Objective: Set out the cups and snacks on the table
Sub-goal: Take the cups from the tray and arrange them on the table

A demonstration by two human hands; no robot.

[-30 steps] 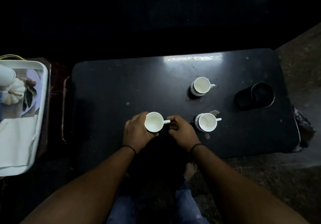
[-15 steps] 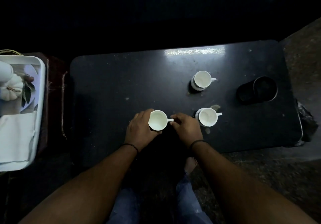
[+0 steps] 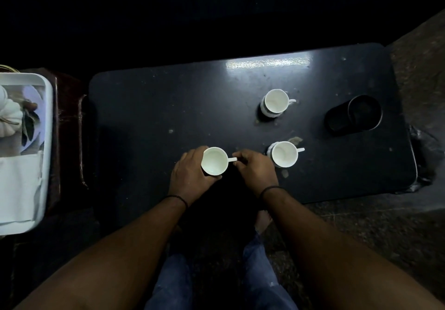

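My left hand (image 3: 192, 177) wraps around the cup (image 3: 214, 161) in the middle of the frame, on the table (image 3: 149, 107). My right hand (image 3: 256, 170) pinches its handle, I think to turn it like the other cups.

Dark table (image 3: 168, 107): three white cups (image 3: 214, 161), black container (image 3: 354, 115).

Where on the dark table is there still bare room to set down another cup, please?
The table's left half, from its left edge to the held cup, lies bare, as does the far strip. It is crowded on the right around two cups and the black container.
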